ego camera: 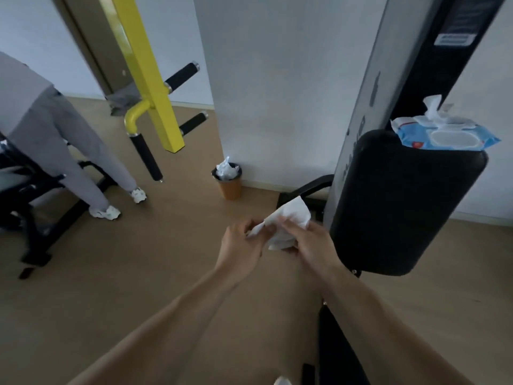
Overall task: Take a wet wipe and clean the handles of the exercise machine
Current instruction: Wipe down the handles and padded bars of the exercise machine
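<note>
Both hands meet in front of the body over the floor (111, 273), working one white wet wipe (291, 218) between them. The left hand (241, 245) has its fingers (251, 226) curled in, pinching the wipe's lower left edge against the thumb. The right hand (311, 243) grips the crumpled right part of the same sheet, its fingers (288, 222) bent over the top of the wipe and nearly closed on it. The upper corner of the wipe stands free above both hands, partly unfolded.

The blue wipe pack (449, 137) lies on the top edge of a black back pad (402, 201) at the right, lid flipped open, with another sheet sticking up out of the opening. The pad is fixed to a grey upright post (361, 107).

At upper left hangs the yellow frame (155, 87) of the exercise machine, with black foam handles (181, 76) jutting right and one hanging down; none is touched. A small bin (229, 182) stuffed with used wipes stands on the floor against the wall. Another person in grey trousers (63, 145) stands at the far left.
</note>
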Demonstrator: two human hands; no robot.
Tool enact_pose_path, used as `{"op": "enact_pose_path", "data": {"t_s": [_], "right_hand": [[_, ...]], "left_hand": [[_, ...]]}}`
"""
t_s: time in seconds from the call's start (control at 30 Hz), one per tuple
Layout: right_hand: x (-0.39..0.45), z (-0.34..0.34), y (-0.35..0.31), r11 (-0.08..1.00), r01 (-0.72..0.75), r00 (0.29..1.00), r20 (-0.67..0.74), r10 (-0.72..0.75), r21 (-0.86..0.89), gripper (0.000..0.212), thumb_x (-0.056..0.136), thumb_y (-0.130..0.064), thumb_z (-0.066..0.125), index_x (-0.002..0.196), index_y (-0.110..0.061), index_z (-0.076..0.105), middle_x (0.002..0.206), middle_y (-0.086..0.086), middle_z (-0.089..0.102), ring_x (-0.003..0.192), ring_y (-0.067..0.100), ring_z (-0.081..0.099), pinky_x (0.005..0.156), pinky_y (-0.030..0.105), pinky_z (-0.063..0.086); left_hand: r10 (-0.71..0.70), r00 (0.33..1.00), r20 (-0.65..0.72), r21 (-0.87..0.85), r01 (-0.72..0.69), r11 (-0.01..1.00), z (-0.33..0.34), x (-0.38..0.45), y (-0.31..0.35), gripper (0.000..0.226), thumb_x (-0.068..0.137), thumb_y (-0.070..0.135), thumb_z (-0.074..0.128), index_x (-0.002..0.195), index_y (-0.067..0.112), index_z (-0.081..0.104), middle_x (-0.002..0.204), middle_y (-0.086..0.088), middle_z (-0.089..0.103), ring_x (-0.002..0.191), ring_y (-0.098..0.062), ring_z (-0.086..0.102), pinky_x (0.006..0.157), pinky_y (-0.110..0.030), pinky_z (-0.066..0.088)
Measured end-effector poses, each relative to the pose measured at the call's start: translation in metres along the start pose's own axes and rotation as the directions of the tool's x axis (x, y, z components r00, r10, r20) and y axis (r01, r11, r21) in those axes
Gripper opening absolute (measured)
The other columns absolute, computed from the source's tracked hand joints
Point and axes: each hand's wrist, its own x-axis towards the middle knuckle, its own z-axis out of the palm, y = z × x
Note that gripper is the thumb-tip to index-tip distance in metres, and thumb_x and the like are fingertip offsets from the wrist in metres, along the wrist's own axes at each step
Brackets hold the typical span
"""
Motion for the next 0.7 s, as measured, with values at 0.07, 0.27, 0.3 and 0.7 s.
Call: {"op": "enact_pose_path", "data": {"t_s": [0.07, 0.27, 0.3, 0.7], "right_hand": [[0.019, 0.017, -0.001, 0.999, -0.012, 1.0, 0.004, 0.012, -0.03, 0.021, 0.092, -0.025, 0.071, 0.094, -0.004, 0.073, 0.077, 0.005, 0.076, 0.058, 0.005, 0.072, 0.047, 0.015, 0.05], [0.065, 0.074, -0.003, 0.999, 0.001, 0.997, -0.071, -0.005, -0.048, 0.021, 0.092, -0.029, 0.071, 0.096, -0.009, 0.074, 0.087, 0.008, 0.078, 0.076, 0.02, 0.076, 0.07, 0.034, 0.063], [0.072, 0.084, -0.004, 0.999, 0.014, 0.996, -0.089, -0.018, -0.047, 0.02, 0.092, -0.029, 0.071, 0.094, -0.01, 0.074, 0.087, 0.008, 0.078, 0.075, 0.019, 0.076, 0.071, 0.035, 0.061], [0.16, 0.271, 0.017, 0.982, 0.185, 0.953, -0.235, -0.189, -0.04, 0.038, 0.085, -0.029, 0.073, 0.08, 0.008, 0.064, 0.066, 0.002, 0.061, 0.063, 0.011, 0.053, 0.062, 0.03, 0.04]], "left_hand": [[-0.029, 0.999, -0.032, -0.005, 0.029, 1.0, -0.014, 0.013, -0.007, 0.024, 0.086, 0.044, 0.067, 0.083, 0.021, 0.07, 0.069, -0.006, 0.069, 0.055, -0.017, 0.063, 0.053, -0.029, 0.046], [-0.144, 0.984, -0.102, -0.129, 0.13, 0.983, -0.062, 0.051, -0.031, 0.012, 0.086, 0.038, 0.071, 0.091, 0.027, 0.073, 0.076, 0.0, 0.069, 0.049, 0.0, 0.056, 0.049, -0.019, 0.049], [-0.15, 0.983, -0.108, -0.136, 0.135, 0.981, -0.072, 0.059, -0.035, 0.013, 0.086, 0.039, 0.07, 0.09, 0.027, 0.073, 0.08, -0.002, 0.071, 0.05, 0.0, 0.056, 0.05, -0.019, 0.05], [-0.084, 0.989, -0.124, -0.108, 0.071, 0.992, -0.221, 0.182, -0.113, 0.024, 0.09, 0.041, 0.064, 0.079, 0.02, 0.067, 0.073, 0.004, 0.07, 0.05, -0.008, 0.054, 0.046, -0.013, 0.04]]}}
